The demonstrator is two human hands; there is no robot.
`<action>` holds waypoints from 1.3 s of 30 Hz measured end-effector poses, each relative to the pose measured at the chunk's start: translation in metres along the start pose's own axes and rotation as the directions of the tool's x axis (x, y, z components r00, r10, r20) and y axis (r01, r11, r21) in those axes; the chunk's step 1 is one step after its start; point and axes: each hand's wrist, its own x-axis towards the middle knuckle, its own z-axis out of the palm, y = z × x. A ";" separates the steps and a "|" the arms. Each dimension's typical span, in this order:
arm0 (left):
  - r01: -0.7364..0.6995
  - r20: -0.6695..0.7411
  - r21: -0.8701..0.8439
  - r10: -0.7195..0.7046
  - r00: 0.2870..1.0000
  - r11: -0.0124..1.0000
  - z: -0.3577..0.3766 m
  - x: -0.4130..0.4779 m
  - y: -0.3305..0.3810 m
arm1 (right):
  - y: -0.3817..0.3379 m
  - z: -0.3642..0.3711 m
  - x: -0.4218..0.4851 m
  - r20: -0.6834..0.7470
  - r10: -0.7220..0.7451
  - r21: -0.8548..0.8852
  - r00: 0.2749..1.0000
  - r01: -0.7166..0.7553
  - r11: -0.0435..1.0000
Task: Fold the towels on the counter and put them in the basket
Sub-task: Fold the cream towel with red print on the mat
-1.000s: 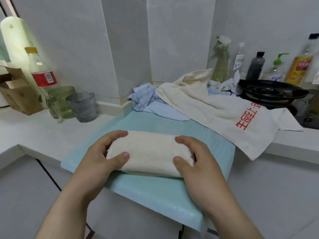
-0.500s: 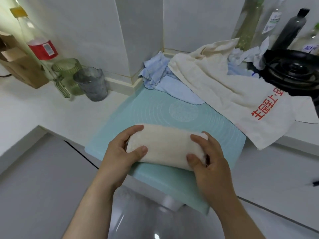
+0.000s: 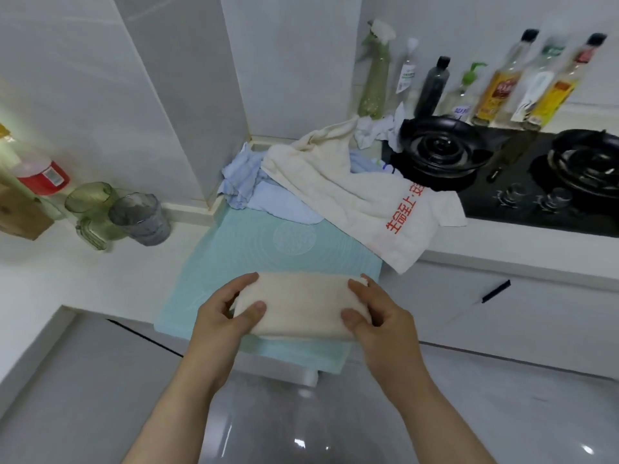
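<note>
Since a second ago the folded towel (image 3: 303, 304) has slid from the middle of the teal mat (image 3: 254, 249) to its near edge, where its front side now overhangs that edge slightly, and both hands have kept their grip on it. The towel lies crosswise between the hands. The left hand (image 3: 222, 324) clasps its left end and the right hand (image 3: 378, 324) its right end. On each hand the thumb presses on the top face and the fingers curl round the far side. Both forearms reach in from below, angled toward each other. That makes one folded towel in two hands. At the mat's far edge lie three unfolded cloths: a cream towel with red lettering (image 3: 351, 195) draped over the far right corner, a crumpled blue towel (image 3: 254, 192) at the far left corner, and a small white cloth (image 3: 373, 130) beyond them. Left of the mat stand two cups, one green (image 3: 90, 209) and one grey (image 3: 140, 217).
</note>
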 end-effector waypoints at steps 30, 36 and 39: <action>-0.272 0.426 0.011 0.242 0.872 0.962 0.249 -0.124 0.179 | -0.162 -0.283 -0.106 -0.245 -0.300 0.004 0.922 0.310 0.951; -0.298 0.467 0.051 0.241 0.851 0.953 0.296 -0.131 0.184 | -0.157 -0.329 -0.105 -0.287 -0.282 0.000 0.916 0.294 0.956; -0.331 0.490 0.055 0.263 0.831 0.942 0.324 -0.122 0.182 | -0.157 -0.351 -0.098 -0.312 -0.263 -0.005 0.913 0.275 0.961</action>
